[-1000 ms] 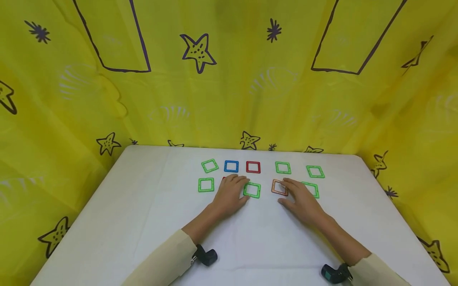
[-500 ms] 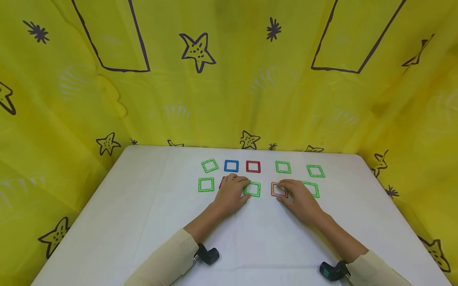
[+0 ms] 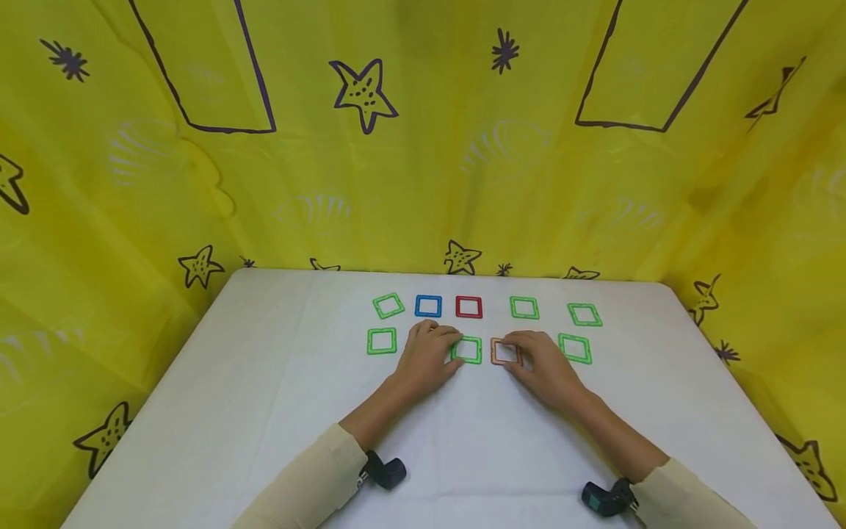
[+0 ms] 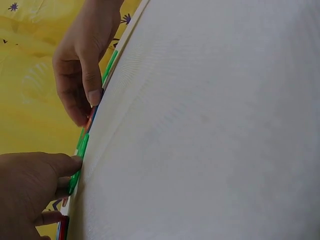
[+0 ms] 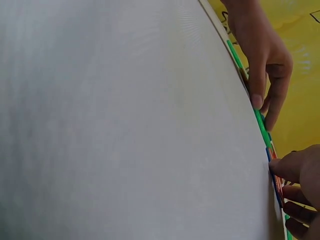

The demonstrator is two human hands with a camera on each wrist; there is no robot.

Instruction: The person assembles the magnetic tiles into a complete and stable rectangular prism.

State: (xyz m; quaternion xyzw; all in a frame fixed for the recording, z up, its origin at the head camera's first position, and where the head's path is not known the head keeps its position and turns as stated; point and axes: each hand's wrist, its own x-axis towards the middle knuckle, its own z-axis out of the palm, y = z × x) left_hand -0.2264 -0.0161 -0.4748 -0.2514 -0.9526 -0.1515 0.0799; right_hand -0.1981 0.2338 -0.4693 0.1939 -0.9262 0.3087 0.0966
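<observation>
Left hand (image 3: 428, 356): thumb and fingers hold a green square (image 3: 479, 351) | Right hand (image 3: 546, 369): thumb and fingers pinch an orange square (image 3: 493, 351) | Both squares: on the white table (image 3: 476, 441), side by side, little gap between | Behind: a red square (image 3: 468, 317)

I can make out six green square frames (image 3: 479, 350), one blue frame (image 3: 428, 316), one red frame (image 3: 469, 317) and one orange-brown frame (image 3: 493, 352) on a white tabletop (image 3: 317, 345). My head view shows a yellow curtain (image 3: 423, 169) printed with dark-outlined, dotted starfish (image 3: 366, 95); the sleeves (image 3: 307, 474) are beige.
</observation>
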